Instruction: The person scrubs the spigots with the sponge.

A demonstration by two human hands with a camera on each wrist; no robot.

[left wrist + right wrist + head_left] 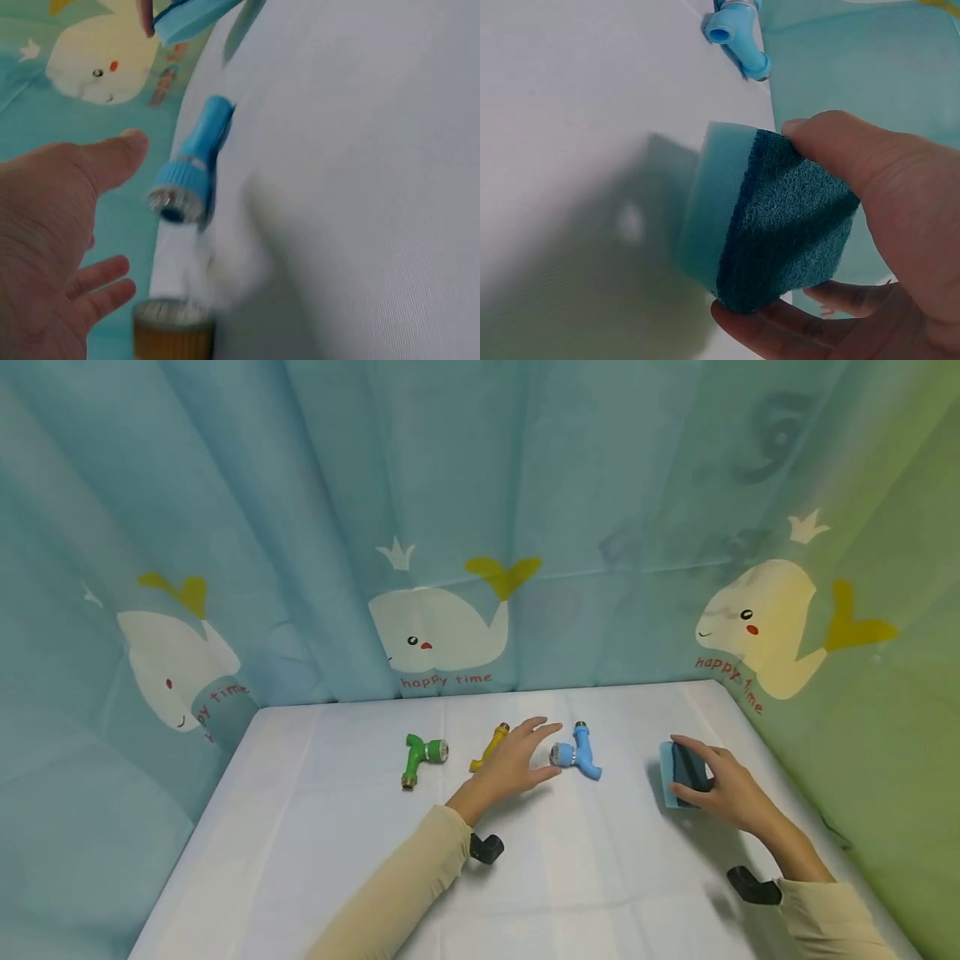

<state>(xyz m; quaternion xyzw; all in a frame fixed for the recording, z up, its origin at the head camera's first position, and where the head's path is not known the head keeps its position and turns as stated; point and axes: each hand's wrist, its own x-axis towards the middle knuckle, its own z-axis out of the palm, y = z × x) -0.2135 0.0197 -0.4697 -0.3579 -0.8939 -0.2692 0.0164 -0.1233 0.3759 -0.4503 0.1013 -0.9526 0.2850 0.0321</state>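
My right hand [731, 789] grips a two-layer scouring sponge [780, 217] between thumb and fingers. Its light blue foam faces left and its dark scouring side faces the palm; a shadow falls on the white tabletop beside it. Fingers spread, my left hand [513, 762] hovers over the middle of the table with nothing in its grasp. Just right of its fingertips lies a light blue faucet [585, 758], its ribbed knob toward the hand. Partly hidden behind that hand is a yellow faucet [491, 747]. A green faucet [415, 762] lies farther left.
The white tabletop [337, 860] runs back to a blue curtain [585, 643] printed with whales. Along the right side hangs a green curtain [885, 760]. Black wrist mounts [487, 849] sit at both sleeves.
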